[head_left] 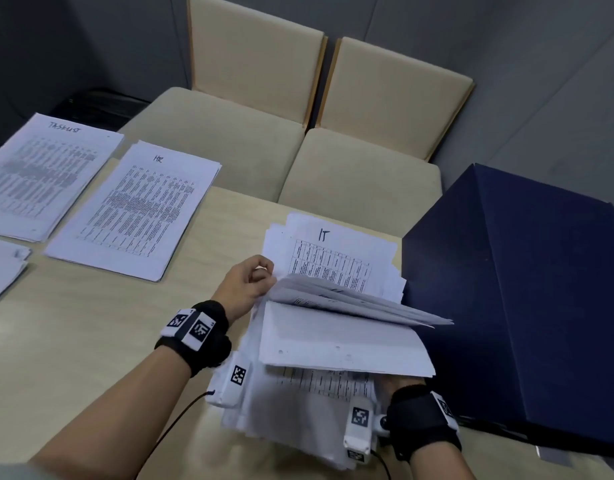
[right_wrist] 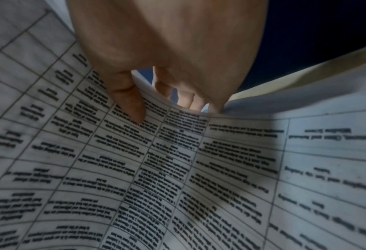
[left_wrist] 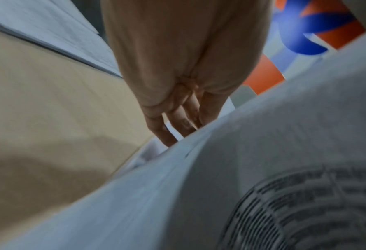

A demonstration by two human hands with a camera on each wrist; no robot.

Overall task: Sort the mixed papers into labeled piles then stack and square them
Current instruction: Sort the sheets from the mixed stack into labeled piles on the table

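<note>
A loose mixed stack of printed papers [head_left: 298, 410] lies at the table's near edge. My left hand [head_left: 260, 277] grips the left edge of a bundle of sheets [head_left: 350, 306] lifted off that stack, fanned toward the right. My right hand [head_left: 399, 381] is mostly hidden under the raised sheets. In the right wrist view its thumb [right_wrist: 132, 104] lies on a printed table sheet [right_wrist: 177, 169] with fingers [right_wrist: 186, 99] behind it. Behind the stack lies the pile marked IT [head_left: 333, 258]. Piles marked HR [head_left: 135, 209] and TASKLIST [head_left: 38, 174] lie at the left.
A large navy box [head_left: 523, 306] stands at the right, touching the IT pile. Another paper pile [head_left: 0, 268] shows at the left edge. Two beige chairs [head_left: 264, 116] stand beyond the table [head_left: 90, 323]. A cable runs from my left wrist.
</note>
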